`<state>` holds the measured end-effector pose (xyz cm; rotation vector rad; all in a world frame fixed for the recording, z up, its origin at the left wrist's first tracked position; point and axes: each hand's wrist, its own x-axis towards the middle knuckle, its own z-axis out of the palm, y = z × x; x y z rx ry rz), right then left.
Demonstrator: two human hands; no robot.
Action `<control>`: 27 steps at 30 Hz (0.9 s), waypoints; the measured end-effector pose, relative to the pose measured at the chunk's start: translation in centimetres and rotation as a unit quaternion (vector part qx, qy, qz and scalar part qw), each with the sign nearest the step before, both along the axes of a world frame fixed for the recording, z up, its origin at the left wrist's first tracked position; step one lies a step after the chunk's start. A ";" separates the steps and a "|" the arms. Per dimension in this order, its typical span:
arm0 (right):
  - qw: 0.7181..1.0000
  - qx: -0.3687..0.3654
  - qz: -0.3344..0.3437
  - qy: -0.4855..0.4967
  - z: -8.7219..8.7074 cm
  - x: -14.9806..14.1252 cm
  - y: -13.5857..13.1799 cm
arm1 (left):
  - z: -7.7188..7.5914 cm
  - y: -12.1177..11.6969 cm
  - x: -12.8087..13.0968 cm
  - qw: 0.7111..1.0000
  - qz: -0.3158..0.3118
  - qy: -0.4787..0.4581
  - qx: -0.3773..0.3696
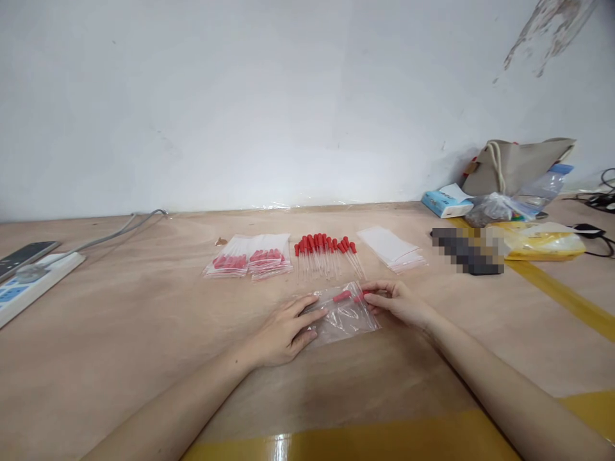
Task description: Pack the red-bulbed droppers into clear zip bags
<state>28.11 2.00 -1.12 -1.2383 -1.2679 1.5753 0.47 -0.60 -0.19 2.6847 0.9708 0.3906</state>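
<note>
Thumb and fingertips of right hand (398, 303) closed narrowly on the red bulb of a dropper (359, 298), which sits at the right end of a clear bag (342, 321). Left hand (288, 328) lies over the bag's left end, fingers spread and thumb apart, steadying the film rather than clamping it. Another dropper (342, 296) shows its bulb inside, toward the far edge. Technique, as judged: hold the bulb lightly, keep the thin stem level and in line with the bag, and feed it without force; left fingers should stay flat and off the stem, since the film could snag and the stem may be fragile. Beyond the hands, loose droppers (317, 246) lie roughly side by side; bags with red bulbs (270, 257) to their left, flat bags (390, 248) to their right.
</note>
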 end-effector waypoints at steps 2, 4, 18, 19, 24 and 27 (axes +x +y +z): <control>0.999 0.032 0.011 -0.024 -0.1 -0.1 0.0 | 0.0 0.0 0.0 1.000 -0.002 -0.002 -0.004; 0.997 0.061 0.008 -0.051 -0.3 -0.4 -0.1 | 0.0 0.0 0.0 1.000 -0.004 -0.005 -0.006; 0.988 0.081 -0.024 -0.128 0.3 -0.5 0.9 | 0.1 0.1 0.0 1.000 -0.011 -0.005 0.006; 0.980 0.103 -0.061 -0.162 0.3 -0.3 1.7 | 0.1 0.1 0.0 1.000 -0.012 -0.005 0.007; 0.881 0.167 -0.158 -0.413 0.8 -0.1 6.7 | 0.0 0.1 -0.1 1.000 -0.013 -0.001 0.009; 0.863 0.121 -0.156 -0.466 1.4 -0.7 9.0 | 0.0 0.1 -0.1 1.000 -0.013 -0.004 0.010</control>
